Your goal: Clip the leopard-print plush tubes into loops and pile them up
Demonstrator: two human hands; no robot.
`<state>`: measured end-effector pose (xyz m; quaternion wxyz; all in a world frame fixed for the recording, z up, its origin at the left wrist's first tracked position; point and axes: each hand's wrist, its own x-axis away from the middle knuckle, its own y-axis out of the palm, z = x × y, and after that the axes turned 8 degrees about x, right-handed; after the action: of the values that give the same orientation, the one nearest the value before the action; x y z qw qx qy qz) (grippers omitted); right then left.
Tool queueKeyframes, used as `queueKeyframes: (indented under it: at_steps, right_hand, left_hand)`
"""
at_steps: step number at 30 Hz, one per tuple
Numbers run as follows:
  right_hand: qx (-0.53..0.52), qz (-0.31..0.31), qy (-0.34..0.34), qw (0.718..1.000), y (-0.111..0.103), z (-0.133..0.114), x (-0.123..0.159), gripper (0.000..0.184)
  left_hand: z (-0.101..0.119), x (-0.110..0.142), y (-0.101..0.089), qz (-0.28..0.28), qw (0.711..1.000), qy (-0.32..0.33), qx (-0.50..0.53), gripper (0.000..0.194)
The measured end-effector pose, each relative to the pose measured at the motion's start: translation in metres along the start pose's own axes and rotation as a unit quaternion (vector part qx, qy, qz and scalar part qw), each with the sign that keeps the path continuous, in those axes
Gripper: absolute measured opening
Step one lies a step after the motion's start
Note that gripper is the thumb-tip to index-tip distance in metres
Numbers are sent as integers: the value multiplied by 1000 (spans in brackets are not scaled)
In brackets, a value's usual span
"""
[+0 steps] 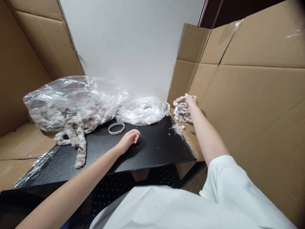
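My right hand (192,100) is at the right side, its fingers closed on a furry, brown-spotted white band (179,100) bent into a loop. This loop is at the top of a pile of similar furry bands (183,116), partly hidden by my hand and forearm. Over the black table, my left hand (129,140) has its fingers curled in, and nothing shows in them. Just to its left lies a pale, thin ring (116,128), which looks like a roll of narrow tape.
A large clear plastic bag (78,89) of furry strips stands at the left, with some strips (81,144) spilling onto the black table (152,152). Behind my left hand is a smaller clear bag (143,111) with white contents. Cardboard walls (257,101) enclose both sides.
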<state>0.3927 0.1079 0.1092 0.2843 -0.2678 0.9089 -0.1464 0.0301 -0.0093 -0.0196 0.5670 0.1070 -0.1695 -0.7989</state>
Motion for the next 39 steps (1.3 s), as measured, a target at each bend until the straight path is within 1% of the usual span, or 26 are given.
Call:
queueKeyframes:
  at_steps: [1,3,5,8,10,12,13,14,15,16,17,18,19,20,22,23,24,26,27,29,32,34,36,37,38,39]
  right_hand:
    - [21,32,55,998,-6,6,-7,33]
    - [37,64,94,993,-14,19,-5,38]
    - [36,65,56,996,-16,33,9,33]
    - [28,45,5,999,-12,46,29,22]
    - [16,31,-23,999,-5,48,38,20]
    - [3,12,-75,997,6,44,47,21]
    - [-7,1,-111,994,12,40,54,22]
    - [-17,-10,-150,989,18,35,63,22]
    - [-30,-22,-188,981,23,30,74,24]
    - [-42,-35,-222,973,28,24,87,25]
    - [-52,-51,-253,965,31,18,101,26]
    - [-60,-68,-279,956,34,13,118,27]
    - [-65,-87,-301,947,36,8,134,27]
    - [-69,-108,-321,938,37,4,151,27]
    - [-80,-152,-353,920,40,-2,183,26]
    - [-88,-175,-365,910,42,-5,197,26]
    - [-97,-198,-376,900,44,-7,209,25]
    - [-111,-240,-390,882,50,-12,228,24]
    - [-116,-259,-395,874,53,-15,234,24]
    - [-122,-289,-400,861,58,-19,243,24]
    - [-129,-308,-406,851,60,-21,248,25]
    - [-133,-310,-406,850,57,-19,247,25]
    - [-138,-314,-396,852,53,-17,245,24]
    - [-143,-319,-386,853,51,-16,244,24]
    - [-151,-329,-374,854,49,-17,243,23]
    - [-162,-343,-359,853,47,-19,244,23]
  left_hand:
    - [-1,0,0,0,1000,0,-3,25]
    - [-2,-1,-1,1,1000,4,-16,27]
    - [-4,-1,-1,0,999,17,-45,27]
    - [-6,2,1,-13,993,38,-108,26]
    - [-3,5,2,-17,986,50,-158,26]
    - [6,7,3,-16,966,72,-248,21]
    - [14,8,2,-5,947,96,-306,19]
    - [24,9,0,11,920,127,-370,16]
    - [37,10,-2,34,883,164,-439,13]
    - [53,11,-6,64,834,197,-511,11]
    - [71,12,-11,94,779,212,-583,11]
    - [89,15,-17,130,722,195,-651,15]
    - [107,18,-25,177,670,130,-709,18]
    - [123,23,-35,205,632,47,-746,21]
    - [147,35,-57,237,612,-37,-753,32]
    - [153,42,-69,245,597,-111,-756,40]
    - [155,48,-81,254,585,-157,-754,46]
    - [149,58,-104,267,581,-199,-743,51]
    - [143,61,-114,283,584,-203,-733,51]
    - [133,62,-132,316,611,-189,-701,48]
    - [127,55,-150,338,671,-148,-644,30]
    - [132,50,-155,328,700,-136,-619,20]
    - [141,49,-154,315,725,-133,-598,22]
    - [146,49,-151,306,746,-127,-578,26]
    - [152,51,-146,288,779,-116,-545,29]
    - [157,53,-138,257,822,-105,-497,32]
